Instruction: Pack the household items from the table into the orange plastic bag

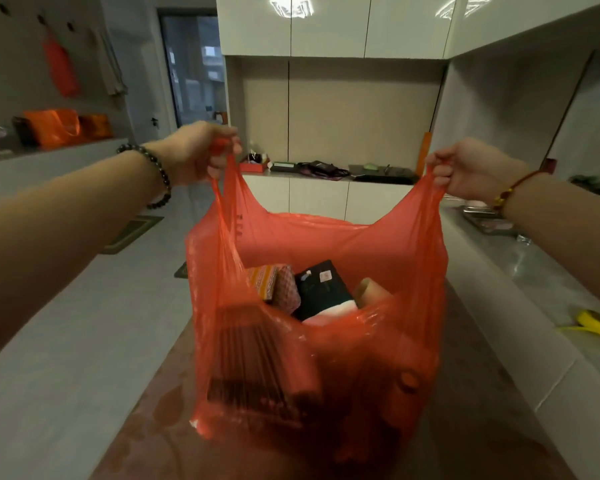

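The orange plastic bag hangs wide open in the middle of the view, over the brown table. My left hand grips its left handle and my right hand grips its right handle, pulling the mouth apart. Inside lie a black box, a patterned pouch, an orange-striped box, a cardboard tube and something pink-white. A dark ribbed item shows through the bag's near wall. Whether the bag's bottom touches the table is unclear.
A grey counter on the right carries a yellow tape measure and a metal tray. The back counter holds small clutter. More orange bags sit on a shelf at the left, one hangs on the wall.
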Tool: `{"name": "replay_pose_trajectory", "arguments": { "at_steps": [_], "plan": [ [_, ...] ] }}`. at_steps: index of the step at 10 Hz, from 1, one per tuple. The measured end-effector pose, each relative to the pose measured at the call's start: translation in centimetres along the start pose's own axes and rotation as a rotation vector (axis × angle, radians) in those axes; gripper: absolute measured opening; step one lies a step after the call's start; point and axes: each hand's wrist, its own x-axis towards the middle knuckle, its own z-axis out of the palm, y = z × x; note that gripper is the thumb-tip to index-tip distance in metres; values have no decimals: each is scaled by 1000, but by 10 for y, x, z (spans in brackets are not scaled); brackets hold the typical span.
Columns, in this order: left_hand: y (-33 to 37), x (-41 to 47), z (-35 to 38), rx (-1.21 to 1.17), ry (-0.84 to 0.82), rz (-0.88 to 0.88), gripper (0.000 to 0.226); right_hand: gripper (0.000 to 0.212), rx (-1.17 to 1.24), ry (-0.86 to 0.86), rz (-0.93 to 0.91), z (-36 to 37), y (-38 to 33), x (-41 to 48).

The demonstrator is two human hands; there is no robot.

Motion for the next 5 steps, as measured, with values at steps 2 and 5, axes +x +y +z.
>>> {"name": "replay_pose_trajectory", "arguments": {
  "at_steps": [2,5],
  "plan": [
    [-2,5,10,-18,22,-2,29,27,-63,-54,-24,0,6,1],
    [-62,-4,-22,11,-28,-125,18,13,-457,-97,2,20,29,-19]
  ]
}}
